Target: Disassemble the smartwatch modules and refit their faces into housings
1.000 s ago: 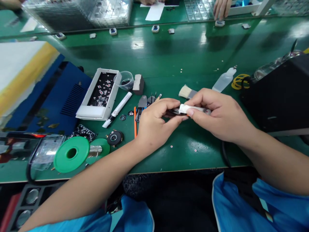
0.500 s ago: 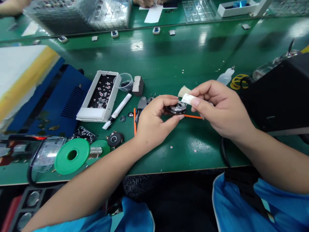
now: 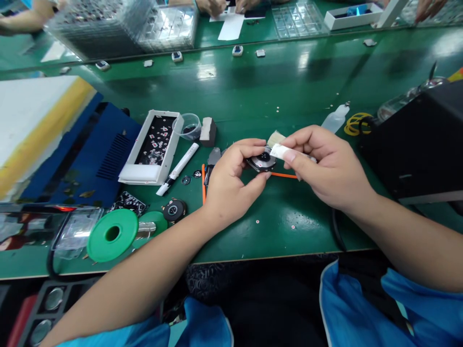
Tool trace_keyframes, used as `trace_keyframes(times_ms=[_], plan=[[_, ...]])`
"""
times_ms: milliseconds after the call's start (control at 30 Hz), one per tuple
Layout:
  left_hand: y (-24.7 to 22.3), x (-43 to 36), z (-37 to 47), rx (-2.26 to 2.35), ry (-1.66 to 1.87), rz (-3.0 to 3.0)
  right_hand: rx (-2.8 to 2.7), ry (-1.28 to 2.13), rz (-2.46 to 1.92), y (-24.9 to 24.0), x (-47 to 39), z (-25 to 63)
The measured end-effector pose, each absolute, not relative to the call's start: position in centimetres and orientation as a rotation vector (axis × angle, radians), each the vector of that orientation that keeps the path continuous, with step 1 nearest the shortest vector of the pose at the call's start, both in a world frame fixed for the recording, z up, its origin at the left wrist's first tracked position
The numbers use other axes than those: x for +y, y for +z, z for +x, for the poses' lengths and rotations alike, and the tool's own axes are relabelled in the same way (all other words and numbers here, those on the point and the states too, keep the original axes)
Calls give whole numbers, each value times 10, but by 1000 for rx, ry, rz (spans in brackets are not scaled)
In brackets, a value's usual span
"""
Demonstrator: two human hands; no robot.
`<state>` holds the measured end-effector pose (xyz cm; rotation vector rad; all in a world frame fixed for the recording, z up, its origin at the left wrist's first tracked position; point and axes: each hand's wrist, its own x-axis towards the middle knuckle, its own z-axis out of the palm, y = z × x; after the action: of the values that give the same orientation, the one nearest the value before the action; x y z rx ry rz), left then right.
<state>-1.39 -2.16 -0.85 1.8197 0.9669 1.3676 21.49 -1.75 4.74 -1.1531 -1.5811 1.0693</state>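
Note:
My left hand (image 3: 233,185) holds a round black and silver watch-like part (image 3: 262,161) by its edges, between thumb and fingers. In my right hand (image 3: 321,161) is a white strip (image 3: 280,151), pinched between thumb and fingers, its end at the upper right edge of the round part. A beige piece (image 3: 275,139) shows just behind the strip. An orange stick (image 3: 284,175) lies below, partly hidden by my hands. Another round black part (image 3: 174,210) rests on the green table (image 3: 253,241) left of my left wrist.
A white tray (image 3: 170,156) of small parts, a marker (image 3: 178,168), a clear cup (image 3: 190,127) and a green spool (image 3: 113,234) stand left. A black box (image 3: 415,140) and a bottle (image 3: 335,119) are right. Another person's hands (image 3: 213,6) work across the table.
The round part is tilted so that its face shows more, and the white strip has shifted slightly left with my right hand. The whole view has moved a little; a further hand shows at the top right.

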Motion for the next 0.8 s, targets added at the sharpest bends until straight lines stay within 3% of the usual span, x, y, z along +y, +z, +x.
trace_keyframes(times_ms=[800], plan=[[-9,-22,-14,1023,1446,2022,-1597,1027,-1159,40,-16,217]])
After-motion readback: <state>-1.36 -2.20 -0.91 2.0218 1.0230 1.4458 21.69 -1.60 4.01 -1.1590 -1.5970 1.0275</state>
